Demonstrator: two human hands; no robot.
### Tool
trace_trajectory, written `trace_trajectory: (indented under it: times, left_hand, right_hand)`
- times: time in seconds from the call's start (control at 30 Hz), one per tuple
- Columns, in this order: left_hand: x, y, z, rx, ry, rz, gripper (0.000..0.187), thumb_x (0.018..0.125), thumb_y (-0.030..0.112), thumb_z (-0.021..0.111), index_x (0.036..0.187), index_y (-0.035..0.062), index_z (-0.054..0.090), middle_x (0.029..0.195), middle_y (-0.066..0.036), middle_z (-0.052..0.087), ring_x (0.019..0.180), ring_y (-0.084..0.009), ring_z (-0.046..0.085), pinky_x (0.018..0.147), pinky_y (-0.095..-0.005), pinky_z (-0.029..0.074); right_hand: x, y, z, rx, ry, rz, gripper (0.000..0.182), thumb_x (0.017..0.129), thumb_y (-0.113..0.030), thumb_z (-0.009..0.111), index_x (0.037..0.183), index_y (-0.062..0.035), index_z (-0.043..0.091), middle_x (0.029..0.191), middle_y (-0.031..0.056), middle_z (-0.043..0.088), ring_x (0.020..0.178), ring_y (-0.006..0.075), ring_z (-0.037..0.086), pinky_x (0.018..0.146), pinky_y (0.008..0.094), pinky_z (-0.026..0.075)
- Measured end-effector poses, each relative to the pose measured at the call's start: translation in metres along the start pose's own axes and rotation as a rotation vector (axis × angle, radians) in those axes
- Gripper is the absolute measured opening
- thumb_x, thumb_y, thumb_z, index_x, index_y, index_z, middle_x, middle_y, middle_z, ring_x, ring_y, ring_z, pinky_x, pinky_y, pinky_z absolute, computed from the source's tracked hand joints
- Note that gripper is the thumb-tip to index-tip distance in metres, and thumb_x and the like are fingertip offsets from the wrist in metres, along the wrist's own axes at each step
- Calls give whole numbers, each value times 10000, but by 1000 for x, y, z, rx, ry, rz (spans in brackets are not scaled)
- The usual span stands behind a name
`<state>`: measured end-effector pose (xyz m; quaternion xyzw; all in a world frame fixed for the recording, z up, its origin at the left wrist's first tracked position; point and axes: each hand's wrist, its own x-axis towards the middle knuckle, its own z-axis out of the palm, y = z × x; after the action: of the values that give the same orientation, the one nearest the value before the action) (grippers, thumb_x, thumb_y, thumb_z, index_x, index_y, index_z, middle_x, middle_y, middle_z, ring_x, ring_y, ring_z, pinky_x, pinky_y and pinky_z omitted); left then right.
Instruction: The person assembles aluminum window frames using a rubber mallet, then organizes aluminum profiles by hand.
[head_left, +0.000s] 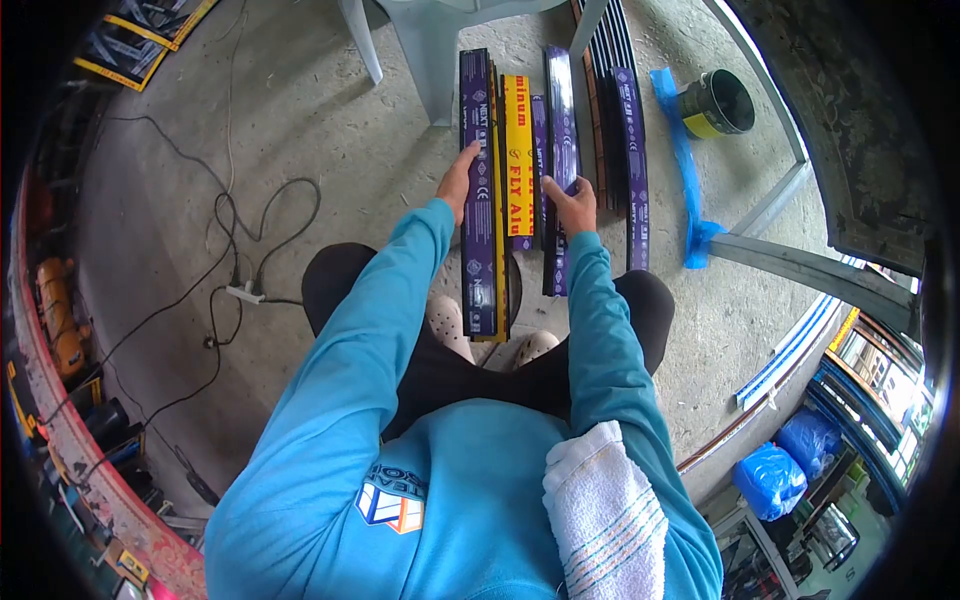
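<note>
My left hand (459, 183) grips the left edge of a long profile bar in purple printed film (478, 240), its fingers partly hidden. My right hand (572, 206) is closed around a second purple-filmed profile bar (562, 110). Between the two bars lie shorter pieces, one with yellow film and red lettering (518, 150) and a narrow purple one beside it. All of them run lengthwise away from me, between my knees. The near end of the left bar lies above my clogs (449, 325).
Another purple-filmed bar (631, 150) and dark strips lie at right. A plastic chair (425, 50) stands ahead. Beyond the bars are a blue plastic strip (690, 185), a black bucket (716, 103) and a metal frame (800, 262). Cables and a power strip (244, 294) lie left.
</note>
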<state>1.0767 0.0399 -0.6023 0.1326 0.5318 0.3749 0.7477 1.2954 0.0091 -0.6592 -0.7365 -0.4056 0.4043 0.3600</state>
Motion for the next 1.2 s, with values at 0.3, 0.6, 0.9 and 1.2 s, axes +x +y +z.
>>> trace_trajectory:
  times: [0.3,0.6,0.9,1.2]
  left_hand:
    - [11,-13,3,-48,32,-34,503,912,434,547,1153,-6,594,944,-89,701,693,-181,683,653,-290,569]
    - [12,-20,14,-11,77,-14,563,879,456,597,1166,-28,586,989,-113,686,758,-191,679,705,-315,558]
    - [16,-32,25,-70,90,-22,602,866,455,620,1185,-52,561,990,-135,676,760,-202,676,686,-321,561]
    - [15,-32,23,-24,114,0,610,869,452,613,1188,-64,551,982,-137,676,768,-201,677,704,-318,559]
  right_hand:
    - [-8,-12,-8,234,29,-37,537,771,-360,770,1020,82,593,862,95,651,736,135,597,669,280,480]
    - [4,-24,-41,-294,148,114,713,632,-370,767,1172,34,538,1085,223,641,1019,376,615,920,415,460]
    - [70,-3,-107,-706,241,200,716,656,-461,752,1254,-135,533,1255,107,564,1171,328,534,957,493,416]
    - [105,45,-155,-388,90,44,580,619,-423,813,947,32,665,858,169,686,816,274,663,779,362,504]
